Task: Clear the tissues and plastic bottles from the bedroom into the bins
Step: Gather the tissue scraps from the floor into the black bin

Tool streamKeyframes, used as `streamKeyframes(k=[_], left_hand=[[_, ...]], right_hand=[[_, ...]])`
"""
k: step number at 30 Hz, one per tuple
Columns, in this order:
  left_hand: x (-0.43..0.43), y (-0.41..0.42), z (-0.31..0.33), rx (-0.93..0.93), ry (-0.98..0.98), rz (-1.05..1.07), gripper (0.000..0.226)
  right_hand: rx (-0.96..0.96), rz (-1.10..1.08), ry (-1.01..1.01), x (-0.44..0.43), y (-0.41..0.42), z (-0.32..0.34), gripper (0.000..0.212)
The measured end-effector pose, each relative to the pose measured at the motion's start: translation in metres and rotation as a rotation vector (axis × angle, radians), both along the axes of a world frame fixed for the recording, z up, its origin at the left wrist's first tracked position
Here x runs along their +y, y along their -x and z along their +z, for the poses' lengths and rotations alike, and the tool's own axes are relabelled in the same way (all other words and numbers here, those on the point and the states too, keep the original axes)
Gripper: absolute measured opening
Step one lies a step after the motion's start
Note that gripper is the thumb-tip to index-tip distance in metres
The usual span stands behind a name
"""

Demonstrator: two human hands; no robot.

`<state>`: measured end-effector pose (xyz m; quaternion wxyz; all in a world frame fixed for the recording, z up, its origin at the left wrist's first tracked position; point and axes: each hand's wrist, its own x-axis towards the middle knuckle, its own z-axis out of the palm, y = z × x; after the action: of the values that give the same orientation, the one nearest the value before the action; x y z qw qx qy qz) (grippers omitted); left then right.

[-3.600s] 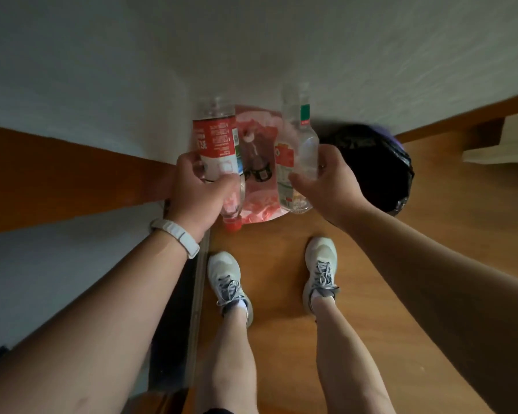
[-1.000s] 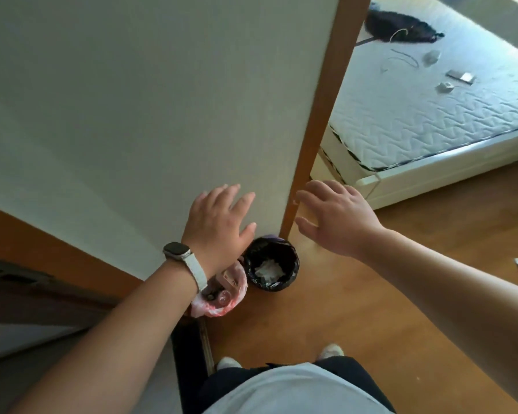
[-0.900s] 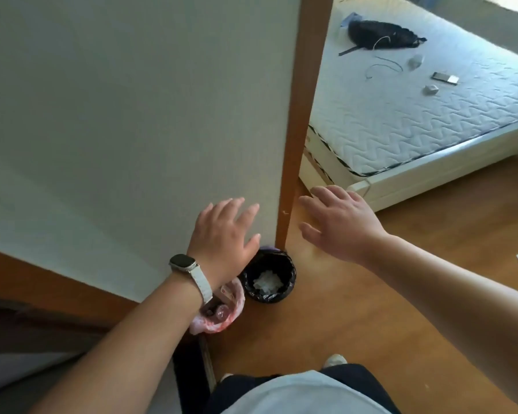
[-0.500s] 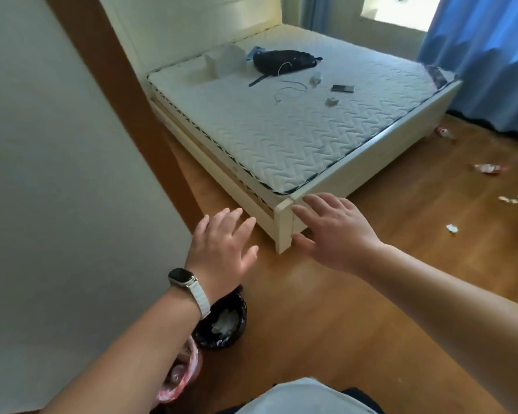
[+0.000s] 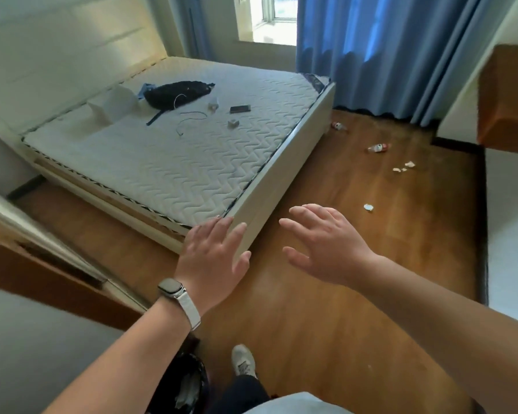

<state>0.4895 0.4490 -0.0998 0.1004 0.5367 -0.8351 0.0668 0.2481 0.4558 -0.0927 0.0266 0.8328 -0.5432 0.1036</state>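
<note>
Ahead, both hands empty, fingers spread: left hand (image 5: 213,258), right hand (image 5: 326,246). Beyond, bottles (image 5: 378,148) and tissues (image 5: 368,207) scattered on floor (image 5: 326,324) beside bed (image 5: 177,162); black bin (image 5: 189,383) underfoot.

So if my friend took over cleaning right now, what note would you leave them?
Left hand and right hand: both open and empty, held out over the floor.
Black-lined bin: at the bottom edge by your feet, with white tissue in it. The other bin is out of view.
Still on the floor: one bottle by the bed's far corner, another bottle near the curtain, two tissue scraps past it, and one tissue closest to you.
Left to do: pick all of these up and carry them back to the bins. Small white bits on the mattress may be tissues; too small to tell.
</note>
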Motion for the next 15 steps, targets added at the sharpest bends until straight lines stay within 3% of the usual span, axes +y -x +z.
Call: streamKeyframes(k=[7, 15], left_hand=[[-0.087, 0.024, -0.023, 0.077, -0.018, -0.121, 0.052], [-0.238, 0.029, -0.023, 0.056, -0.059, -0.236, 0.051]], right_hand=[[0.078, -0.119, 0.048, -0.046, 0.034, -0.013, 0.053], [0.079, -0.284, 0.028, -0.164, 0.026, -0.015, 0.051]])
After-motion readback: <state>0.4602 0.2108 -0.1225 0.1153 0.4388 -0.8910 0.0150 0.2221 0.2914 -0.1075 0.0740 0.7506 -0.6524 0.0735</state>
